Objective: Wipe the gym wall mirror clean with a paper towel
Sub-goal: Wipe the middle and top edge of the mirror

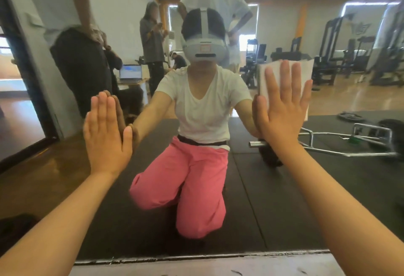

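White folded paper towel (307,69) sits flat on the gym wall mirror (284,199), right side, about head height of the kneeling reflection. Right hand (282,113) presses it to the glass: palm flat, fingers straight and spread, towel edges showing above the fingertips and on both sides of the hand. No pinch, just flat pressure.

Left hand (107,135) is bare, on the left and lower than the right. Palm flat on the glass, fingers straight and held together, thumb out to the side; it meets its own reflection.

Both forearms reach in from the near edge. Mirror's bottom edge runs along the near floor, chipped grey strip (196,258) under it.

In the glass: person in white T-shirt (203,109) and pink trousers (192,183), grey headset (204,49), kneeling on black rubber matting (328,188). Chrome bar frame with dark plates (349,142) lies on the mat to the right. Dark weight machines (328,57) far right, open laptop (130,72) far left, bystanders standing behind.
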